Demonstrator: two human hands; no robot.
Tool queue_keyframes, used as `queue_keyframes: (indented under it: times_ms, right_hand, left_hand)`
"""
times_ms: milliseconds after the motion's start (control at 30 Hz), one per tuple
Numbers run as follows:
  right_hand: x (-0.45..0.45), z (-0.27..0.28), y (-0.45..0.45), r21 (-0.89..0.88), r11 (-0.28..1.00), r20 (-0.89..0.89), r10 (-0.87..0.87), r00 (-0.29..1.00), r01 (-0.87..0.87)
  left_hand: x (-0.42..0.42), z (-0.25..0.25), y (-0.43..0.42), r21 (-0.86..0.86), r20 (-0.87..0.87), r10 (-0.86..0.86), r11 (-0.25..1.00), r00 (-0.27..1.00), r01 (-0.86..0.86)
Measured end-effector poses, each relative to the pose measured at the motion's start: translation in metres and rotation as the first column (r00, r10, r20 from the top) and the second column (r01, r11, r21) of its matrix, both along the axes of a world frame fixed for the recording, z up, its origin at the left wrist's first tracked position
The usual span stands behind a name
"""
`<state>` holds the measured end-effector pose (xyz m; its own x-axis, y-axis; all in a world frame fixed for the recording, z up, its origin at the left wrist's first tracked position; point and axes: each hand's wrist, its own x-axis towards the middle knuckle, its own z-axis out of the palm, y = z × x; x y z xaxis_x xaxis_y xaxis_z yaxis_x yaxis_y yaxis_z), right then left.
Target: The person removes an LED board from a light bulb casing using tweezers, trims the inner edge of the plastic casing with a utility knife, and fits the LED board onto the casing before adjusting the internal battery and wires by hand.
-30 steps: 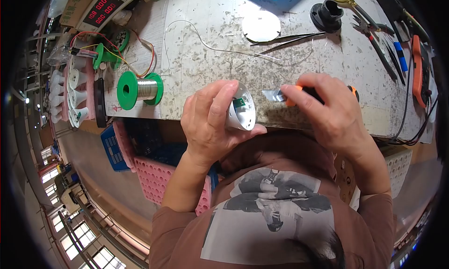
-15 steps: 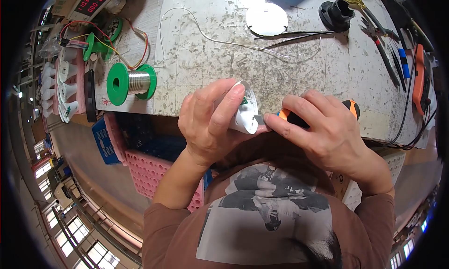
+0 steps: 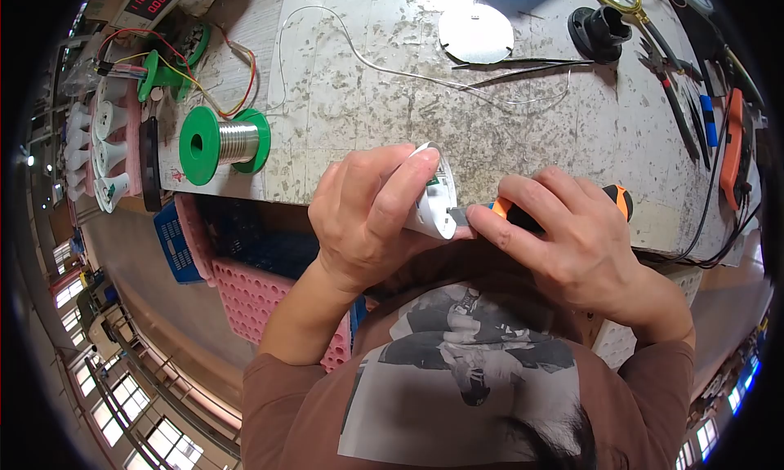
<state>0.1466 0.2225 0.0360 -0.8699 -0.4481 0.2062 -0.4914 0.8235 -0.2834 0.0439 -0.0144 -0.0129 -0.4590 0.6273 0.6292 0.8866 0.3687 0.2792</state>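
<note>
White plastic: cone-shaped housing [image 3: 439,202], clamped in left hand [image 3: 363,200], narrow end hidden by palm. Faced open-mouthed toward right hand [image 3: 563,229]. Orange and black: cutter [image 3: 521,219], clasped in right hand. Ran lengthwise from right palm toward left hand, blade [image 3: 460,216] at housing's edge nearest right hand — contact too fine to make out. Well apart, off left hand's left side: solder spool [image 3: 235,142].

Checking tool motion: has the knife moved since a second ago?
Yes: left and away from the white disc; the knife now has its blade at the white cup.
</note>
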Motion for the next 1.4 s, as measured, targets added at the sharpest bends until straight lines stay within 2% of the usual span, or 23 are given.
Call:
queue_keyframes:
  times_ms: [267,367,600,667,867,900,967,1400]
  right_hand:
    - [-0.002,-0.001,-0.002,-0.019,1.000,-0.059,-0.015,0.998,0.014]
    - [-0.001,-0.003,-0.002,-0.014,1.000,-0.060,-0.024,0.998,0.023]
    - [-0.008,0.000,0.008,-0.037,0.998,0.023,0.042,0.999,-0.041]
    - [-0.006,-0.001,0.007,-0.013,0.999,-0.013,0.029,1.000,-0.029]
    - [-0.005,-0.001,0.009,-0.029,0.999,0.015,0.042,0.999,-0.042]
    - [-0.006,-0.001,0.009,-0.029,0.999,0.016,0.040,0.999,-0.040]
    - [-0.006,-0.001,0.009,-0.034,0.999,0.019,0.043,0.999,-0.042]
    - [0.001,-0.003,-0.001,0.025,0.999,-0.070,-0.023,0.997,0.024]
  left_hand:
    - [-0.005,0.009,0.003,-0.101,0.070,0.012,0.995,0.997,-0.005]
    - [-0.008,0.014,0.002,-0.146,0.047,0.016,0.989,0.999,-0.009]
    - [-0.010,0.013,0.002,-0.149,0.090,0.019,0.989,0.996,-0.005]
    - [-0.013,0.005,0.005,-0.046,0.028,0.026,0.999,0.999,-0.025]
    - [-0.014,0.003,0.006,-0.014,0.033,0.016,1.000,0.999,-0.015]
    - [-0.014,0.005,0.005,-0.014,0.035,0.014,1.000,0.999,-0.014]
    - [-0.011,0.014,0.001,-0.122,0.100,-0.007,0.992,0.995,0.019]
    - [-0.014,0.014,0.001,-0.153,0.133,-0.011,0.988,0.991,0.032]
